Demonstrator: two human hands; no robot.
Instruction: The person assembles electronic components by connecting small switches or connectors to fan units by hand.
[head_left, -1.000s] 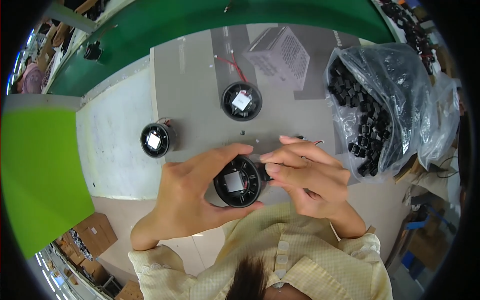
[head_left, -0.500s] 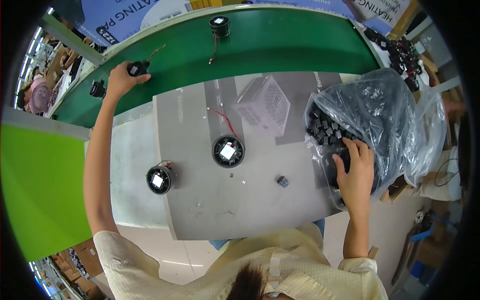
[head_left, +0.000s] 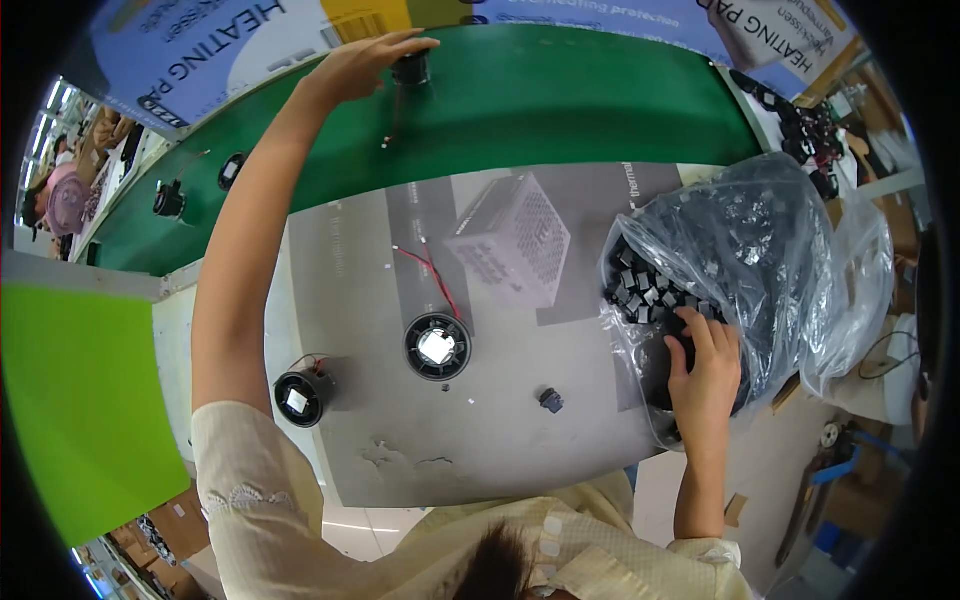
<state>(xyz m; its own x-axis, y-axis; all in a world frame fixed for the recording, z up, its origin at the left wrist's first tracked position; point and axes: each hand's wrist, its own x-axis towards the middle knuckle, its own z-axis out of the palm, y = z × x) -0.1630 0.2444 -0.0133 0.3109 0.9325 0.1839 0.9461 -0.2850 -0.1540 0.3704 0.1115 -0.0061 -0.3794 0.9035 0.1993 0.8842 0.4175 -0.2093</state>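
Observation:
My left hand [head_left: 362,68] reaches over the green surface, with its fingers stretched across the top of a round black fan-like unit [head_left: 411,70]. The hand covers part of that unit, and its wires trail toward me. At the right, my right hand [head_left: 706,362] rests at the mouth of a clear plastic bag [head_left: 760,235], thumb and fingers apart. Beside its fingertips lie many small black blocks [head_left: 640,290] inside the bag. A single black block [head_left: 551,400] sits on the grey board. Another round black unit [head_left: 437,346], with red wires, stands mid-board.
One more black unit [head_left: 300,397] stands at the board's left edge. Two others, a near one [head_left: 232,171] and a farther-left one [head_left: 169,200], are on the green surface [head_left: 560,100]. Printed cartons [head_left: 600,12] line the back. Dark wired parts [head_left: 820,150] are heaped at far right.
My left hand has let go of a black unit at the left of the green surface and moved right to the unit at the back. My right hand stays at the bag.

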